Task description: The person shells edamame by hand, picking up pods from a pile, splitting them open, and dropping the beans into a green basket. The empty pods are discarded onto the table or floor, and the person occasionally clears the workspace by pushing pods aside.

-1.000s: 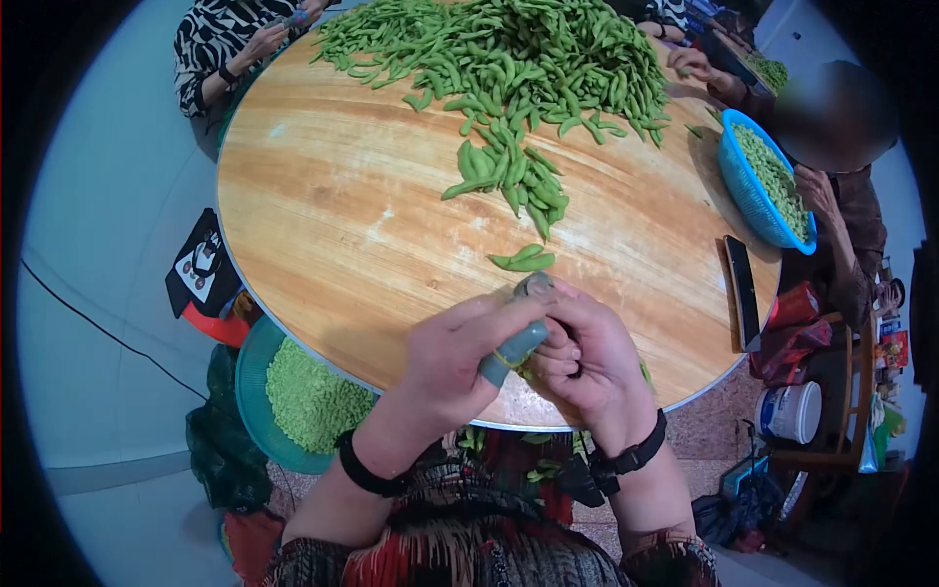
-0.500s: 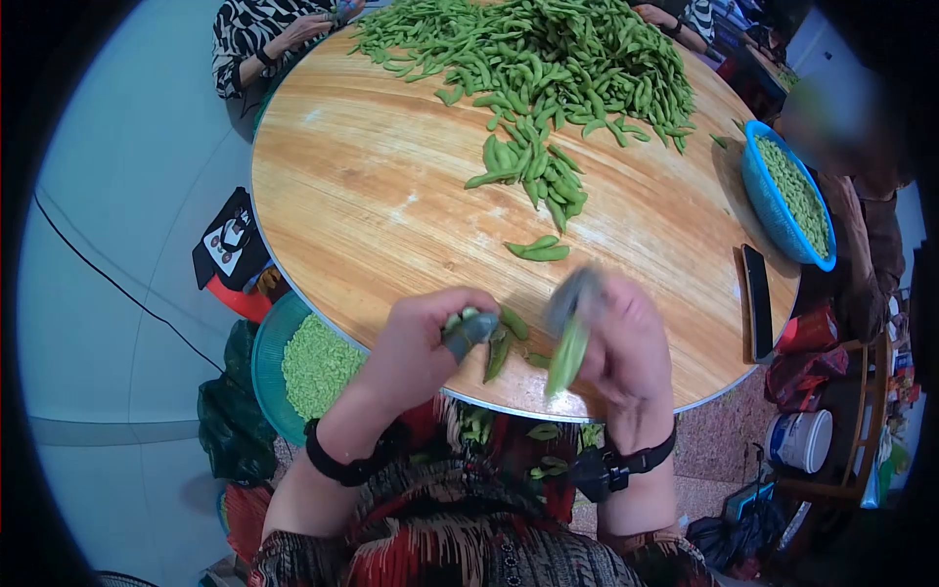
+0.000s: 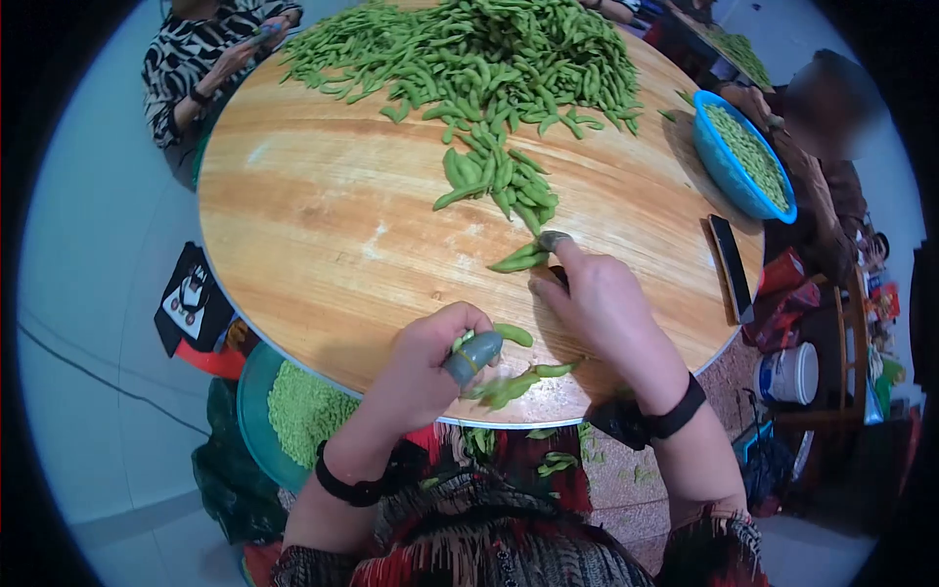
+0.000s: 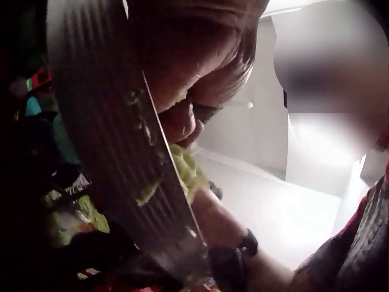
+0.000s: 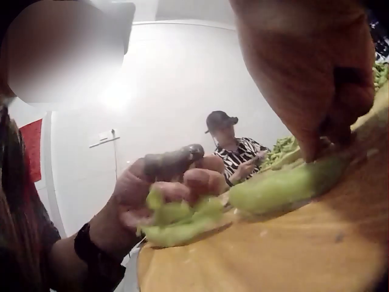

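Pods (image 3: 515, 261) meet the spread right hand (image 3: 606, 298), the left hand (image 3: 425, 364) grips beans (image 3: 461, 339); right wrist view adds a cap (image 5: 220, 121).

A dark phone (image 3: 730, 269), white bucket (image 3: 788, 374) near red bag (image 3: 784, 315)

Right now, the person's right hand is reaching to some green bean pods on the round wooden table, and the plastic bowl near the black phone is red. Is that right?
Almost! The plastic bowl is blue, not red, as the head view shows. It's near the black phone, and the right hand is reaching to green bean pods on the round wooden table.
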Available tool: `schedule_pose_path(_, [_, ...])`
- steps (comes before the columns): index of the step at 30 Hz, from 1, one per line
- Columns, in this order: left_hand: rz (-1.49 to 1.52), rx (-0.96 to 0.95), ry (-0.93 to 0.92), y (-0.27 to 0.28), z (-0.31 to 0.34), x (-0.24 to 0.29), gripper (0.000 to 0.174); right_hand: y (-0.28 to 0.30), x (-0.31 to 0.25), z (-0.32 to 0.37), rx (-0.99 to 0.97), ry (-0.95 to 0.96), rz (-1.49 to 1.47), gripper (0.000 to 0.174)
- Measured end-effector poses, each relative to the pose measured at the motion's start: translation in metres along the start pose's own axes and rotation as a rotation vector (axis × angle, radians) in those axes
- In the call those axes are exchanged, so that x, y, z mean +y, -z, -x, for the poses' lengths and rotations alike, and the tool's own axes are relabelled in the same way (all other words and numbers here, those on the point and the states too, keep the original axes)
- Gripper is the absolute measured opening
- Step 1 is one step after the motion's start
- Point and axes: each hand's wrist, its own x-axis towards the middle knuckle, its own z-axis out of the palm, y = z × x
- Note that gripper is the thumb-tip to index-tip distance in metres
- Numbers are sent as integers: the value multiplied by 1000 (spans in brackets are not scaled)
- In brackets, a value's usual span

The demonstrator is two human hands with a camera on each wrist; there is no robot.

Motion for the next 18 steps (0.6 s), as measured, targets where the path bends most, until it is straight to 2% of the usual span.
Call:
schedule_pose_path(1, [327, -66, 83, 3, 1, -2, 13, -3, -2, -3, -6, -8, -5, 26])
schedule_pose_path(2, [332, -82, 78, 4, 2, -2, 13, -4, -4, -5, -12, -13, -11, 25])
schedule_pose_path(4, [639, -101, 163, 4, -2, 1, 21, -5, -7, -6, -4, -8, 42, 24])
schedule_pose_path(5, [640, -114, 158, 3, -4, 4, 21, -4, -8, -6, -1, 10, 84, 23])
schedule_pose_path(6, [693, -14, 150, 3, -7, 8, 24, -1, -10, -5, 6, 0, 89, 23])
schedule_pose_path(7, [743, 89, 144, 3, -10, 10, 27, 3, -11, -2, 1, -54, -193, 22])
schedule_pose_path(8, [740, 82, 146, 2, -14, 13, 27, 7, -15, 2, -4, -104, -478, 21])
schedule_pose_path(9, [873, 112, 171, 1, -17, 15, 28, 13, -24, 7, -54, -185, -780, 20])
schedule_pose_path(10, [1006, 143, 197, 1, -19, 16, 28, 17, -32, 11, -49, -192, -781, 20])
schedule_pose_path(12, [1039, 127, 192, -1, -21, 12, 24, 21, -42, 20, -220, -263, -1147, 20])
schedule_pose_path(13, [1075, 117, 182, -1, -22, 10, 20, 22, -42, 23, -321, -269, -1160, 22])
schedule_pose_path(14, [1073, 117, 180, -1, -22, 9, 20, 23, -43, 25, -319, -266, -1160, 22])
schedule_pose_path(16, [991, 158, 131, 0, -21, 7, 14, 25, -42, 31, -445, -340, -1411, 22])
schedule_pose_path(18, [952, 187, 102, -2, -22, 3, 13, 20, -37, 34, -489, -305, -1465, 23])
